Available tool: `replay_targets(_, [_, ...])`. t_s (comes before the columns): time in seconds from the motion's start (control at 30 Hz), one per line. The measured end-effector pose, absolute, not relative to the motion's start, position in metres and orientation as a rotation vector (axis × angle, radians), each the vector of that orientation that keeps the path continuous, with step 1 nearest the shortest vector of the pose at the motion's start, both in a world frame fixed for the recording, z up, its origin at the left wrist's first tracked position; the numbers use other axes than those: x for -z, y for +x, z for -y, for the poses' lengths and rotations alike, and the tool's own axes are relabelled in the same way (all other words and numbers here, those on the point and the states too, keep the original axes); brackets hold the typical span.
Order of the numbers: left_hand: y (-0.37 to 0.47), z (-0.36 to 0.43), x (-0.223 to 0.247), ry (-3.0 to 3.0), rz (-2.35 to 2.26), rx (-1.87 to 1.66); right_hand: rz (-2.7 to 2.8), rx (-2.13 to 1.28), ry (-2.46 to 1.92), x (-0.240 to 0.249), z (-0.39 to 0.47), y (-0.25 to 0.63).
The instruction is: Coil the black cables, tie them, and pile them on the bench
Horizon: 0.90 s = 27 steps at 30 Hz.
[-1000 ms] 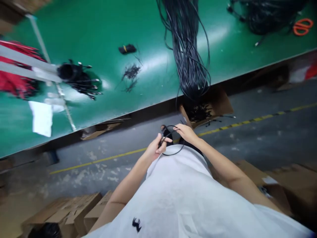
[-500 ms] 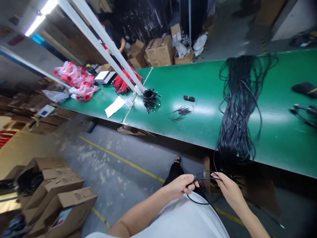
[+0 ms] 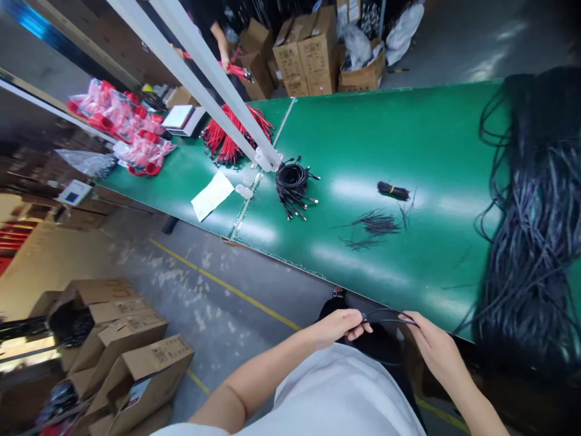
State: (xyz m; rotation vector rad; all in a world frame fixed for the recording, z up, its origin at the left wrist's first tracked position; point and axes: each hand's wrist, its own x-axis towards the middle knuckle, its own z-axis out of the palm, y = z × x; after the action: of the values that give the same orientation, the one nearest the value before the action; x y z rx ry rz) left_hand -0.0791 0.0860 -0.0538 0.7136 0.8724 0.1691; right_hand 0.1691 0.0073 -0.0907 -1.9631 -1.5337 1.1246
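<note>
One thin black cable (image 3: 385, 320), bent into a loop, is held in front of the white shirt (image 3: 340, 387), near the front edge of the green worktop (image 3: 336, 133). Its bunched part is clamped in the left hand (image 3: 347, 326); its other side is pinched between the thumb and fingers of the right hand (image 3: 429, 339).

The glossy worktop is streaked with reflected light and crossed by a pale seam. Its right end is covered by a large heap of black cables (image 3: 535, 242). Further left, a banded bundle of black ties (image 3: 393, 191) is seen behind a scatter of loose ties (image 3: 379, 224). Coiled black cables (image 3: 293, 181) are set beside the foot of two pale posts (image 3: 204, 79); beyond these are laid red cables (image 3: 231, 136) and a white sheet (image 3: 212, 195).

Across the worktop, a red bundle (image 3: 240, 72) is held by a co-worker near stacked cartons (image 3: 313, 54). The worn grey floor (image 3: 258, 278) is marked with a yellow line (image 3: 227, 287), and open cartons (image 3: 158, 357) are grouped at lower left.
</note>
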Motion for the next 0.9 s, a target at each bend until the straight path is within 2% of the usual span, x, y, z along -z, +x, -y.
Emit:
replay_targets(0.17, [-0.059,-0.126,0.06,0.645,-0.863,-0.146,1.467,-1.048,-2.107,0.099,-0.039,0.19])
replay_targets(0.47, [-0.029,-0.177,0.069,0.629,-0.997,-0.062,1.437,-1.322,-2.086,0.123,-0.104,0.208])
replay_targets(0.6, [-0.034,-0.188,0.081,0.616,-0.935,-0.027,1.488,-1.393,-2.045,0.127,-0.112,0.209])
replay_targets(0.7, [-0.047,-0.212,0.083,0.82,-0.815,0.017,1.405,-1.419,-2.121,0.128,-0.113,0.211])
replay_targets(0.8, [-0.072,-0.263,0.076,1.227,-0.976,-0.111,1.233,-1.389,-2.244,0.126,-0.11,0.21])
replay_targets(0.9, [-0.115,-0.335,0.071,1.388,-1.464,-0.467,1.077,-1.406,-2.328,0.125,-0.105,0.21])
